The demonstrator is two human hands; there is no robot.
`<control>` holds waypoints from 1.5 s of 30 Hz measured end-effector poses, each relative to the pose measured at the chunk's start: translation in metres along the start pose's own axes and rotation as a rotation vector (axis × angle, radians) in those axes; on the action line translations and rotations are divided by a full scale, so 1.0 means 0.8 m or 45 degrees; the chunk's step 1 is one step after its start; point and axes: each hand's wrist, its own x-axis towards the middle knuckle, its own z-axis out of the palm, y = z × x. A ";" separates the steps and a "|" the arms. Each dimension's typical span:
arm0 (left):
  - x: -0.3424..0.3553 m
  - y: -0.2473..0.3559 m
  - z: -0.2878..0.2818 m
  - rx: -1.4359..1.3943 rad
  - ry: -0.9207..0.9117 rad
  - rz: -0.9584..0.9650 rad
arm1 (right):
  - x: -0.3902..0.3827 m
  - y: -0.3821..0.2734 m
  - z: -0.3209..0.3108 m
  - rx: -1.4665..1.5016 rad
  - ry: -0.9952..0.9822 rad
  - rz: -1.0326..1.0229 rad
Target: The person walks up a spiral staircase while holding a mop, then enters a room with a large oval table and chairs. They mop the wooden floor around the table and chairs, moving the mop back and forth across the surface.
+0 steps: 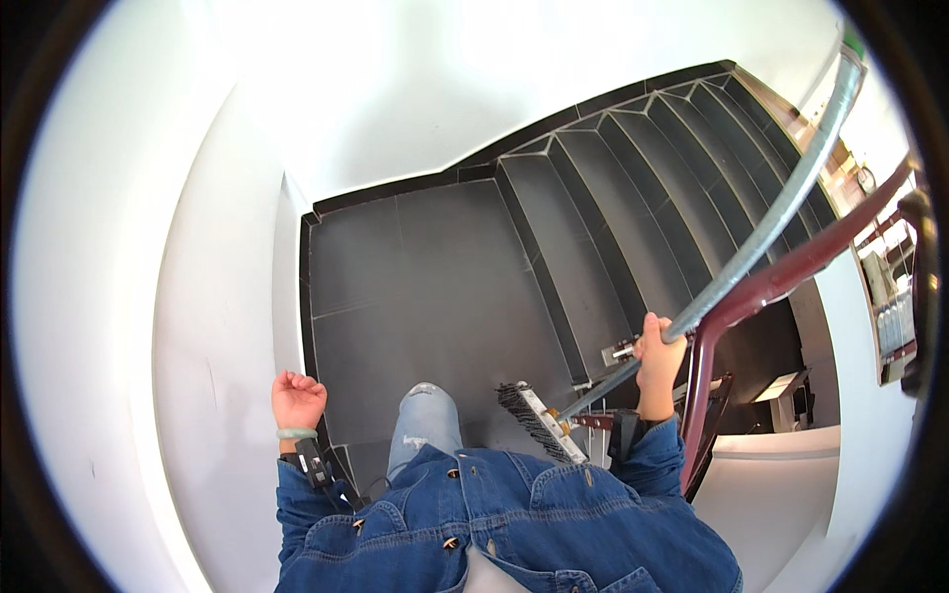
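Observation:
My right hand (pixel 658 364) is closed round the grey pole of a long-handled floor brush (pixel 781 212). The pole slants from the upper right, where it ends in green, down to my right side. At its lower end is a narrow white brush head (pixel 550 423) with black bristles, close beside my leg. Off to the left, my left hand (pixel 298 399) hangs with curled fingers near the wall; nothing shows in it. A greenish bangle circles that wrist, and dark devices are strapped to both forearms.
I stand on a dark tiled landing (pixel 415 267). Dark steps (pixel 633 198) lead off to the upper right. A dark red handrail (pixel 761 287) runs along the right, just beside the pole. White walls (pixel 222 257) bound the left and far sides.

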 end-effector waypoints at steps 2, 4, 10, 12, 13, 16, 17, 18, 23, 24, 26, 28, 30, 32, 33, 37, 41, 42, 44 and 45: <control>0.031 0.016 0.028 0.012 0.086 0.049 | 0.038 -0.013 0.028 -0.079 0.068 -0.032; 0.066 0.029 0.057 -0.039 0.092 0.031 | 0.072 -0.031 0.055 -0.082 0.094 -0.074; 0.158 0.062 0.222 0.027 0.152 -0.091 | 0.163 -0.140 0.132 -0.139 0.258 -0.140; 0.188 0.067 0.295 0.092 0.066 -0.124 | 0.189 -0.176 0.153 -0.153 0.292 -0.195; 0.202 0.065 0.329 0.107 0.007 -0.173 | 0.198 -0.191 0.161 -0.119 0.314 -0.210; 0.246 0.029 0.448 0.150 -0.078 -0.307 | 0.248 -0.235 0.177 -0.108 0.413 -0.223; 0.260 0.017 0.472 0.194 -0.091 -0.338 | 0.257 -0.242 0.181 -0.064 0.415 -0.250; 0.275 0.000 0.493 0.231 -0.115 -0.365 | 0.268 -0.245 0.183 -0.057 0.476 -0.202; 0.372 -0.104 0.589 0.354 -0.031 -0.540 | 0.346 -0.224 0.182 -0.022 0.568 -0.212; 0.393 -0.119 0.602 0.366 -0.026 -0.563 | 0.359 -0.212 0.182 -0.021 0.576 -0.206; 0.434 -0.156 0.631 0.398 -0.102 -0.612 | 0.393 -0.190 0.176 -0.026 0.617 -0.158; 0.470 -0.192 0.660 0.422 -0.077 -0.593 | 0.430 -0.167 0.171 -0.075 0.697 -0.120; 0.510 -0.236 0.715 0.439 -0.098 -0.607 | 0.481 -0.156 0.171 -0.133 0.743 -0.068; 0.527 -0.264 0.767 0.481 -0.149 -0.556 | 0.519 -0.159 0.163 -0.103 0.755 -0.034; 0.538 -0.282 0.797 0.510 -0.238 -0.560 | 0.541 -0.163 0.158 -0.105 0.760 -0.027; 0.579 -0.351 0.859 0.555 -0.281 -0.679 | 0.591 -0.172 0.132 -0.142 0.833 0.014; 0.649 -0.446 0.913 0.739 -0.168 -0.710 | 0.653 -0.166 0.102 -0.141 1.002 0.026; 0.667 -0.472 0.911 0.734 -0.160 -0.734 | 0.664 -0.163 0.092 -0.166 1.032 0.004; 0.708 -0.527 0.946 0.743 -0.187 -0.824 | 0.704 -0.173 0.083 -0.156 1.130 0.015; 0.726 -0.553 0.967 0.757 -0.170 -0.851 | 0.726 -0.180 0.077 -0.224 1.149 -0.009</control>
